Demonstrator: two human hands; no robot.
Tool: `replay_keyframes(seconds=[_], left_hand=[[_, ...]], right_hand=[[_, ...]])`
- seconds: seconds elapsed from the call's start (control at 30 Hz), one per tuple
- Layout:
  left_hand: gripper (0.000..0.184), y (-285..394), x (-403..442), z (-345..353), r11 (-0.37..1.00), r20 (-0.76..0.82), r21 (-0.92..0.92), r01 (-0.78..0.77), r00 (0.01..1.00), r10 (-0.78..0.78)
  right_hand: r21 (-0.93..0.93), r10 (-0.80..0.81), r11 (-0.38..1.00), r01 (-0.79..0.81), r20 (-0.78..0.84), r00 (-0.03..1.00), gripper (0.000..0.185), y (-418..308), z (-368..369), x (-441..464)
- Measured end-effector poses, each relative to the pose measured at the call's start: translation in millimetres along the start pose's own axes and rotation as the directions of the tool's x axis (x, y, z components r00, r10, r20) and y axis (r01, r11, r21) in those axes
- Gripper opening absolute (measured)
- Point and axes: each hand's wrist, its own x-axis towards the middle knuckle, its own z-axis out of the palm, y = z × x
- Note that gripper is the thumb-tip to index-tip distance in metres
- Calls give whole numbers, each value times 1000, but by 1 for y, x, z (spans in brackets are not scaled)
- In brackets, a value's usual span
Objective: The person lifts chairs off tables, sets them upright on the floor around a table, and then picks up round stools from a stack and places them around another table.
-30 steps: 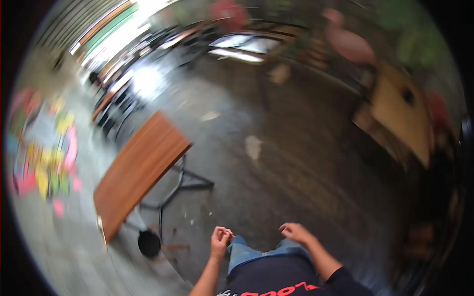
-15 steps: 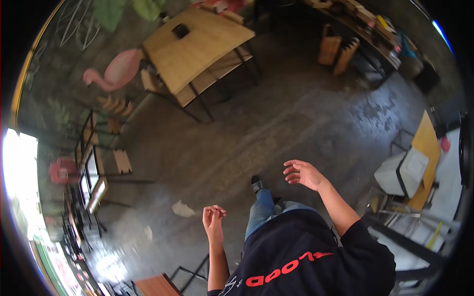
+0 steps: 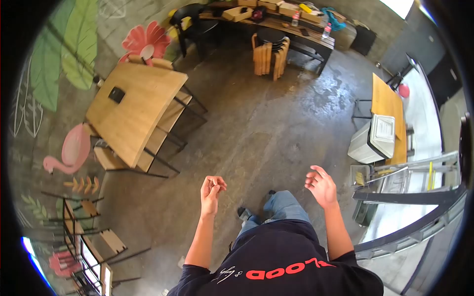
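My left hand (image 3: pixel 211 195) is raised in front of my body with its fingers curled in toward the thumb. Nothing shows between them. My right hand (image 3: pixel 323 188) is held up on the other side, fingers bent and slightly apart, holding nothing. Neither hand touches any object. Under both lies the grey concrete floor (image 3: pixel 237 153). My shoes and blue jeans (image 3: pixel 289 207) show between the hands, below the black shirt.
Ahead on the left stands a wooden table (image 3: pixel 140 98) with a small black item (image 3: pixel 116 94) on it. A long bench (image 3: pixel 276 27) with boxes and bottles runs along the back. On the right are a white cooler box (image 3: pixel 371 140), a wooden tabletop (image 3: pixel 387 106) and a metal ladder (image 3: pixel 414 167).
My view has swung to the right, so the table has moved left and the back bench has come into fuller view. One foot has stepped. Both hands stay raised.
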Motion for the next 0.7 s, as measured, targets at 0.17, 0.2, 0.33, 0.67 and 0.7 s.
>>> replay_keyframes(seconds=[0.17, 0.2, 0.33, 0.67, 0.7], left_hand=[[11, -20, 92, 66, 997, 193, 11, 78, 978, -78], [12, -24, 107, 80, 996, 239, 26, 87, 967, -90], [13, -60, 188, 142, 986, 429, 140, 89, 892, -141], [14, -65, 315, 231, 967, 463, 247, 65, 869, -177], [14, -64, 328, 232, 966, 448, 251, 60, 878, -171]], right_hand=[[81, -164, 976, 203, -347, 924, 43, -23, -45, 6], [115, -168, 966, 230, -394, 904, 41, -24, -59, 17], [197, -132, 952, 235, -430, 893, 35, -56, -108, 125], [-74, -73, 995, 74, 20, 997, 30, -183, -69, 349], [-70, -61, 996, 62, 14, 998, 30, -187, -71, 360]])
